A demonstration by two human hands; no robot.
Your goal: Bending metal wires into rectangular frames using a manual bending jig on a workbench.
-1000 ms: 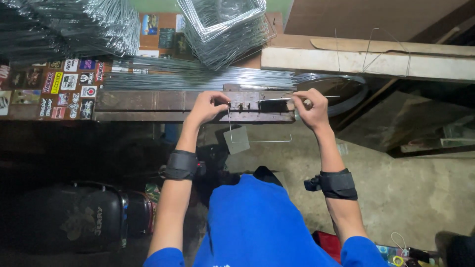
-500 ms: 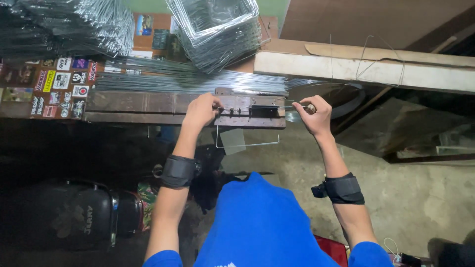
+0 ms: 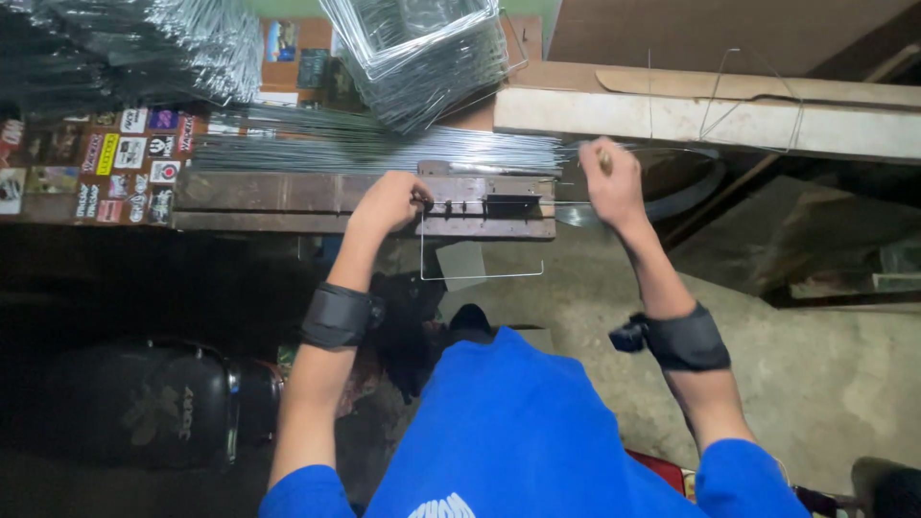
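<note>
Wire, thin pale steel, bent into a three-sided rectangular frame (image 3: 480, 273), hanging below the front edge of the wooden bending jig with dark metal pegs (image 3: 489, 204). Judged light, springy, easily distorted; best held near the bends. Left hand (image 3: 389, 201) closed on the jig's left end, pinching the wire there. Right hand (image 3: 610, 182) fisted around a short lever handle past the jig's right corner. Behind: bundle of straight grey wire rods (image 3: 384, 149); stack of finished wire frames (image 3: 422, 53).
</note>
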